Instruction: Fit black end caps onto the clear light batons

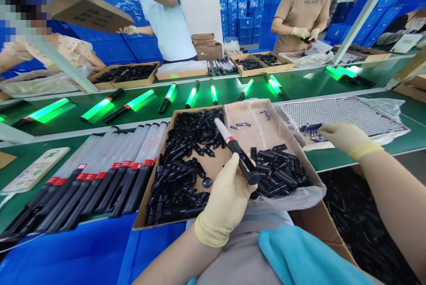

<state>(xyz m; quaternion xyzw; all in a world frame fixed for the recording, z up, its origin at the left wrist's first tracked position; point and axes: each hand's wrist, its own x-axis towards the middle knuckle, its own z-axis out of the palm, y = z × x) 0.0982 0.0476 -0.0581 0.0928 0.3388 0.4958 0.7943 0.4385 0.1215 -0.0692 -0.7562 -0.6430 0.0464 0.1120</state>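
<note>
My left hand (229, 192), in a pale glove, is closed around the black handle of a light baton (237, 150). The baton tilts over the two cardboard trays, its clear tube pointing away and a red band between tube and handle. An opening shows in the handle, with something dark and shiny inside. Out to the right, my gloved right hand (348, 138) has its fingers curled together at a small group of loose batteries (311, 130), on the edge of a tray of upright batteries (342, 114). Whatever its fingertips pinch is hidden.
Black plastic parts fill a cardboard tray (179, 165); a lined tray (239, 110) holds more parts and several batteries. Unlit batons (133, 161) lie in a row at left, near a power strip (36, 169). Lit green batons (169, 94) lie on the green belt (146, 92). Co-workers stand opposite.
</note>
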